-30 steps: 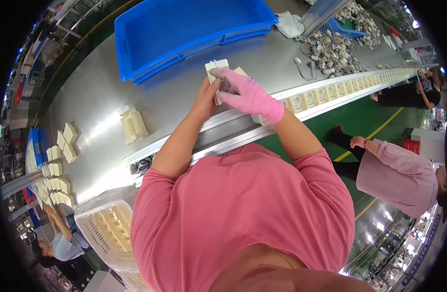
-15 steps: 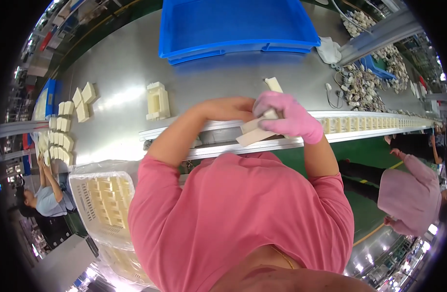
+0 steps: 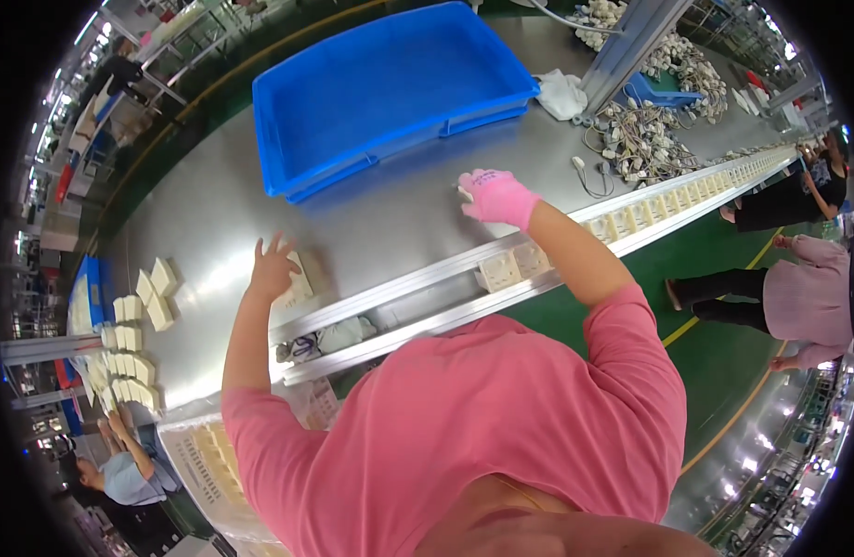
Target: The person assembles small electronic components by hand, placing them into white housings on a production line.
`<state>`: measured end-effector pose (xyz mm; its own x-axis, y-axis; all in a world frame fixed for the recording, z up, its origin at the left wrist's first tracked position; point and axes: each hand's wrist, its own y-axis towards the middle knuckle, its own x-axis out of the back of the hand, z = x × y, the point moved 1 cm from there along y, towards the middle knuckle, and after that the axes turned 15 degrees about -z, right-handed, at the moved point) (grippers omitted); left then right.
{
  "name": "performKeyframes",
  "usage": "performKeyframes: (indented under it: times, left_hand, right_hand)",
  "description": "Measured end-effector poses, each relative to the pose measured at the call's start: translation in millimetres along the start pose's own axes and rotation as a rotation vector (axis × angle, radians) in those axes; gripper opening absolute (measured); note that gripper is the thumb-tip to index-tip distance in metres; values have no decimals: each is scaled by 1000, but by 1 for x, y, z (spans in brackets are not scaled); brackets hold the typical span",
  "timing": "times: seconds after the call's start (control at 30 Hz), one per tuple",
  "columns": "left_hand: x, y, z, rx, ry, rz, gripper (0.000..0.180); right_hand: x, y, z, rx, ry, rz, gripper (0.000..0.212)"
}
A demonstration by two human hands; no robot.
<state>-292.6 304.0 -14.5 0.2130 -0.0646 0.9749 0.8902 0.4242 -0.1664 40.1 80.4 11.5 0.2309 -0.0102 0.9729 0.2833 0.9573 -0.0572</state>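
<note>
My left hand [image 3: 276, 269], bare, reaches over the metal table with its fingers spread. It is at the left edge of a cream rectangular plastic housing [image 3: 300, 283] and partly covers it; I cannot tell whether they touch. My right hand [image 3: 499, 199], in a pink glove, is over the table farther right. Its fingers curl around a cream plastic piece [image 3: 464, 194], of which only a small end shows. Below the right forearm, a row of cream plastic housings [image 3: 501, 270] sits in the metal rail track [image 3: 399, 290].
A large blue bin [image 3: 380, 93] stands at the far side. Bundles of white cables [image 3: 645, 139] lie at the right. Several cream blocks [image 3: 157, 288] stand at the left, where a co-worker [image 3: 130, 464] reaches in. A white crate [image 3: 199, 464] holds cream parts at lower left.
My hands have parted: the left moved left to the housing, the right forward and slightly left. The cream pieces between them are out of my hands' former grasp. The view has turned.
</note>
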Motion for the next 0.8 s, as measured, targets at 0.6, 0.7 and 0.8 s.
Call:
performKeyframes:
  times: [0.6,0.7,0.8]
  left_hand:
    - [32,94,-148,795,-1962,-329,22]
    - [23,102,-164,695,-2090,-377,23]
    - [7,105,-173,620,-1814,-423,31]
  right_hand:
    - [-55,36,-29,-162,-115,33,47]
    - [-11,30,-37,-292,855,95,35]
    - [30,10,-11,-256,1215,174,25]
